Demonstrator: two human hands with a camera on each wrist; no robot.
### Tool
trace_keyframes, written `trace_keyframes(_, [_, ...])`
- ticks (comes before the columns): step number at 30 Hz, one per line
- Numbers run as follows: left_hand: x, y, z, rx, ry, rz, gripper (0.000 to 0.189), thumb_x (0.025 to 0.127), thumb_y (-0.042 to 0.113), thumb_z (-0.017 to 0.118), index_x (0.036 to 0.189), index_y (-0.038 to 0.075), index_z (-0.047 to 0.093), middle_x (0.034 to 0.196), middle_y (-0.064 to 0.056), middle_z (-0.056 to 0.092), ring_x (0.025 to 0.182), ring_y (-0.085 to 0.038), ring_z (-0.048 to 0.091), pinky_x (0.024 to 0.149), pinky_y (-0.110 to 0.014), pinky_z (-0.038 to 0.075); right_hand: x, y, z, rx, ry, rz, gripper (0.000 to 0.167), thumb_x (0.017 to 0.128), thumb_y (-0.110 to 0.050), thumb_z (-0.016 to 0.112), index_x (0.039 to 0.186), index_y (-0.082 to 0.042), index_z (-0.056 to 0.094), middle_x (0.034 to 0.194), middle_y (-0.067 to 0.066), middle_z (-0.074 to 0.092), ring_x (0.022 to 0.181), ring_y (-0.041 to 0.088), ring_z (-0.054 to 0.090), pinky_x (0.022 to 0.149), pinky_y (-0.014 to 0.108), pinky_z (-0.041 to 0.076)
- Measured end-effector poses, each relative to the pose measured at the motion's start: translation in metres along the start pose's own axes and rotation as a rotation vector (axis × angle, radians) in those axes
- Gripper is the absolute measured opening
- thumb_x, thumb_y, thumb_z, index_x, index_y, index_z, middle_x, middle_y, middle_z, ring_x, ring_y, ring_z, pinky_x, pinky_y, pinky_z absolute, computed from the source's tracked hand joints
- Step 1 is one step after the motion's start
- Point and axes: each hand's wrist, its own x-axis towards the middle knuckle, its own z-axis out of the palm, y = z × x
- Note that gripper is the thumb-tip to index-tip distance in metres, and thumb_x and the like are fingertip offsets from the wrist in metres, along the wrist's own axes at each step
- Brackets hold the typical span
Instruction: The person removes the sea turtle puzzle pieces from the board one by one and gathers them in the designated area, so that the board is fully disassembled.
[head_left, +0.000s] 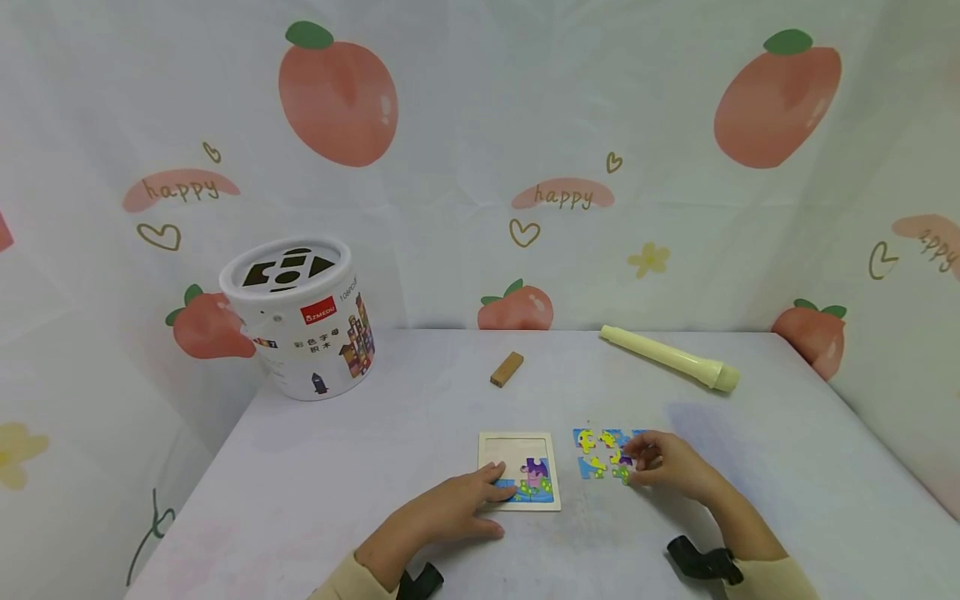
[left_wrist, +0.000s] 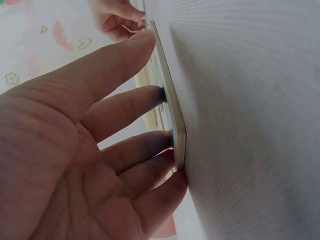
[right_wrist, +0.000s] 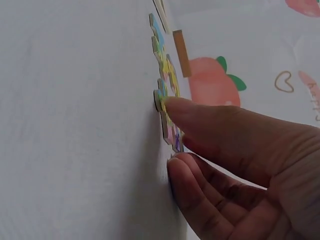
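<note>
A square puzzle tray [head_left: 517,437] lies on the table, with joined pieces [head_left: 536,483] in its lower right part. My left hand [head_left: 465,500] rests on the tray, fingertips on its surface and edge, the thumb extended along the side in the left wrist view. To the right of the tray, several loose jigsaw pieces [head_left: 590,467] lie in rows. My right hand [head_left: 671,467] is at their right end, its thumb and curled fingers pinching a jigsaw piece [right_wrist: 167,127] with pink and purple on it. That piece is partly hidden by the fingers.
Behind the tray lies a small wooden block [head_left: 507,369]. A pale yellow tube-like stick [head_left: 667,358] is at the back right. The white bucket [head_left: 315,342] with a shape-holed lid stands at the back left, before a printed cloth [head_left: 450,167].
</note>
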Motion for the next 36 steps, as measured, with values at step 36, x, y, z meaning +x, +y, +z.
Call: trace_keyframes(36, [0.0002, -0.0027, 0.0018, -0.033, -0.005, 0.009, 0.055, 0.082, 0.037, 0.068, 0.134, 0.027, 0.052, 0.151, -0.004, 0.033, 0.140, -0.022, 0.030, 0.109, -0.043, 0.035, -0.0019, 0.0022, -0.0051, -0.031, -0.045, -0.057, 0.030, 0.078, -0.009, 0.072, 0.101, 0.007, 0.061, 0.090, 0.010, 0.062, 0.072, 0.001, 0.050, 0.061, 0.019, 0.048])
